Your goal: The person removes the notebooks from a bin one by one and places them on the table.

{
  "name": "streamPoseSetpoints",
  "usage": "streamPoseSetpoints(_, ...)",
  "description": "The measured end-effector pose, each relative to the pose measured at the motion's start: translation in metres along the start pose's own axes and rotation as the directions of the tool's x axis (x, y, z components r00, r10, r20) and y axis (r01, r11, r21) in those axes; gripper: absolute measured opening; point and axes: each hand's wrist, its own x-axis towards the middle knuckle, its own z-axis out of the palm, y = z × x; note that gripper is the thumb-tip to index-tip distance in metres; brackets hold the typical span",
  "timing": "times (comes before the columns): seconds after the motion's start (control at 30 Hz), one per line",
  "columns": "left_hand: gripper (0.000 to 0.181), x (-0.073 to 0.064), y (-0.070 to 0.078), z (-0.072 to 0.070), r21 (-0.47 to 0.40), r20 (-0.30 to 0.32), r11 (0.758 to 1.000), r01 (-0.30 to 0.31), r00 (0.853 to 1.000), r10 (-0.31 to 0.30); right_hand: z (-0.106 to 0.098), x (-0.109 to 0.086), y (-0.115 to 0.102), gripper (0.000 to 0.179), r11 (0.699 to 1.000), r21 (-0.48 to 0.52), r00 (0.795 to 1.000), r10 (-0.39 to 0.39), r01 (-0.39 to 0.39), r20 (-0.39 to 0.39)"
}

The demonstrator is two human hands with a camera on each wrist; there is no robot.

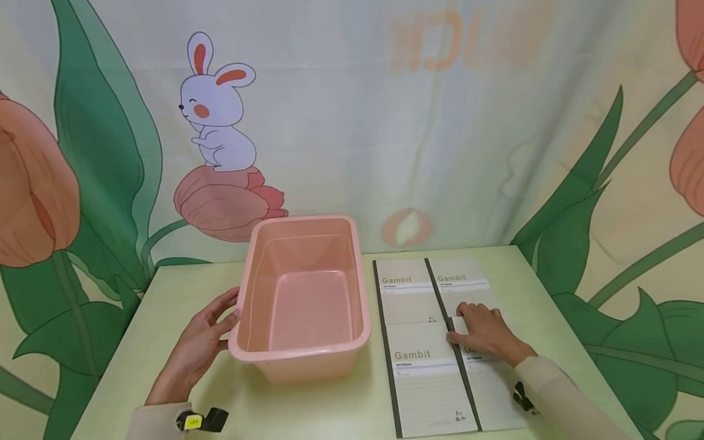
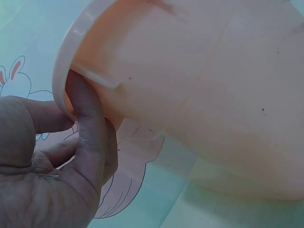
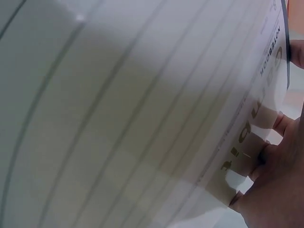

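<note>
A pink plastic basin [image 1: 313,360] stands on the table, and my left hand [image 1: 200,339] grips its rim on the left side. In the left wrist view the fingers [image 2: 90,123] reach under the basin's lip [image 2: 64,61], with the thumb on the other side. My right hand [image 1: 489,333] holds the top edge of the lower right notebook [image 1: 495,391], thumb by the dark spine. Up close, the right wrist view shows this lined cover [image 3: 133,104], marked Gambit, with the fingertips at its top edge. Part of the cover's title is hidden by the hand.
More Gambit notebooks lie beside it: a lower left one [image 1: 429,391], an upper left one [image 1: 406,299] and an upper right one [image 1: 459,278]. They are right of the basin on the pale table [image 1: 308,415]. A curtain [image 1: 341,134] printed with a rabbit and tulips hangs behind.
</note>
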Motion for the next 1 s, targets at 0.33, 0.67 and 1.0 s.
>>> streamPoseSetpoints(0.33,0.063,-0.002,0.001,0.001,-0.023,0.002,0.999,0.031,1.0,-0.031,0.004,-0.008,0.0,0.045,1.0,-0.005,1.0,-0.019,0.019,-0.017)
streamPoseSetpoints(0.67,0.063,0.002,0.005,-0.002,0.074,-0.021,0.997,-0.013,1.0,0.015,-0.02,0.009,-0.011,0.047,0.992,0.094,0.99,-0.071,0.082,-0.118)
streamPoseSetpoints(1.0,0.067,0.003,0.017,-0.004,0.296,-0.116,0.955,-0.035,0.991,0.072,-0.066,0.02,-0.043,0.049,0.982,0.097,0.975,-0.146,0.164,-0.167)
